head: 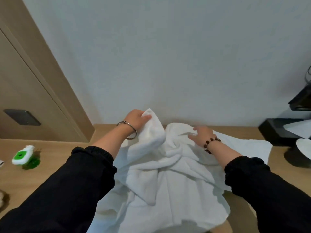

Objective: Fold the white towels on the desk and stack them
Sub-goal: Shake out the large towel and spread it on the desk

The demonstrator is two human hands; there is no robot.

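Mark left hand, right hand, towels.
left hand (137,119), head view, back of the hand.
right hand (202,134), head view, back of the hand.
towels (176,182), head view, crumpled middle of the heap.

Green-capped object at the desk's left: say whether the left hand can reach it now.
Probably, yes: only bare desk lies between the left hand and the green-capped object, though its grip on the towel must loosen first.

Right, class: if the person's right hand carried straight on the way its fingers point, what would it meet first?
Probably the raised fold of the white towel, which the left hand pinches up. The right hand points its fingers leftward at that fold, low over the towel. Motion blur leaves the depth unclear.
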